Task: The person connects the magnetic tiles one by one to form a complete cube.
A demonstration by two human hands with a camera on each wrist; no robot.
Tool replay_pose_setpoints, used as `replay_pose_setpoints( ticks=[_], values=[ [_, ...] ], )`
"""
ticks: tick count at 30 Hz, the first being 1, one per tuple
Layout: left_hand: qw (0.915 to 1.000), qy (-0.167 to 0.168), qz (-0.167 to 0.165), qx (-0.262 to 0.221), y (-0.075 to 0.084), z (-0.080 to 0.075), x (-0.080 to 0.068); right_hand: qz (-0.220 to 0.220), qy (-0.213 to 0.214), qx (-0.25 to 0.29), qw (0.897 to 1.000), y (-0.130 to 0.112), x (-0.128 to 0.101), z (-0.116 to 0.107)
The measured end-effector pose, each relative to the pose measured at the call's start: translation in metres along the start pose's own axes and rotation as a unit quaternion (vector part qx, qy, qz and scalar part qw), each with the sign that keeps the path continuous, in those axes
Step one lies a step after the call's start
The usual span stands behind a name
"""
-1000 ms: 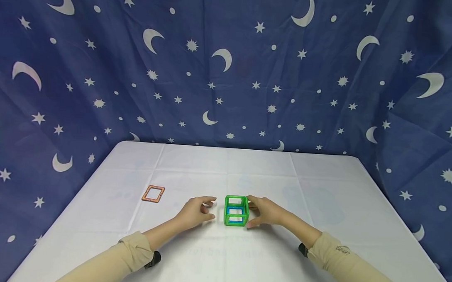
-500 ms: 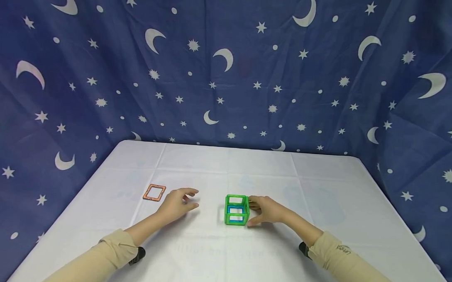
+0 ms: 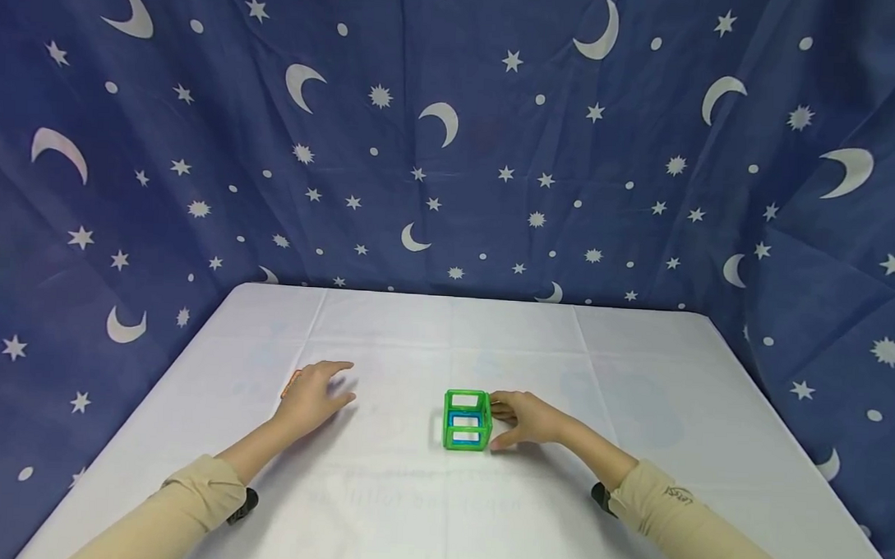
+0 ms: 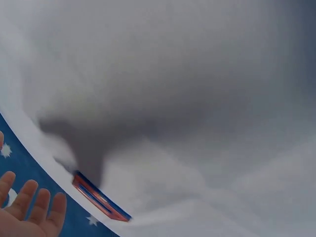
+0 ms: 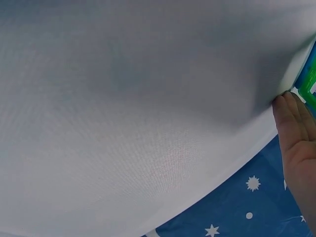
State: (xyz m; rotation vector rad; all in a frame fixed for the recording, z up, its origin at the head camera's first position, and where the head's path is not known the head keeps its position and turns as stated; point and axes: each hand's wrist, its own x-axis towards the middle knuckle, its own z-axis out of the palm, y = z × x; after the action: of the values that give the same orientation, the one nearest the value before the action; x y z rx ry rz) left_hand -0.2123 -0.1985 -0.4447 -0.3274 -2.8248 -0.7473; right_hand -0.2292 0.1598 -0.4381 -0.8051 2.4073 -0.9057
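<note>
A small cube of green magnetic frames (image 3: 467, 420), with a blue frame inside, stands on the white table (image 3: 439, 509) near the middle. My right hand (image 3: 526, 419) rests against its right side, fingers near the top edge and thumb low by the front corner. In the right wrist view those fingers (image 5: 292, 129) lie straight beside the green frame (image 5: 310, 85). My left hand (image 3: 314, 389) is spread over an orange square tile (image 3: 290, 382), of which only a sliver shows. In the left wrist view the orange tile (image 4: 101, 200) lies flat under straight fingers (image 4: 30, 207) and their shadow.
A blue cloth with moons and stars (image 3: 452, 148) hangs behind and around the table. The table's edges run along the left, right and back (image 3: 476, 297).
My left hand has moved left, away from the cube, and now covers the orange tile. The right hand and the cube have stayed in place.
</note>
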Motion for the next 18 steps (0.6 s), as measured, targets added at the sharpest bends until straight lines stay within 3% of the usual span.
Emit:
replay_pose_setpoints(
  ticks=[8, 12, 18],
  values=[
    [0.9986, 0.01, -0.049, -0.019, -0.021, -0.005, 0.002, 0.005, -0.005, 0.005, 1.0, -0.001, 0.001, -0.002],
    [0.9975, 0.019, -0.068, 0.001, -0.026, -0.006, 0.004, 0.005, -0.005, 0.002, 1.0, 0.0, 0.002, -0.001],
    [0.9938, 0.007, -0.102, 0.044, -0.032, -0.007, 0.009, 0.01, 0.0, 0.01, 1.0, 0.002, 0.003, -0.002]
  ],
)
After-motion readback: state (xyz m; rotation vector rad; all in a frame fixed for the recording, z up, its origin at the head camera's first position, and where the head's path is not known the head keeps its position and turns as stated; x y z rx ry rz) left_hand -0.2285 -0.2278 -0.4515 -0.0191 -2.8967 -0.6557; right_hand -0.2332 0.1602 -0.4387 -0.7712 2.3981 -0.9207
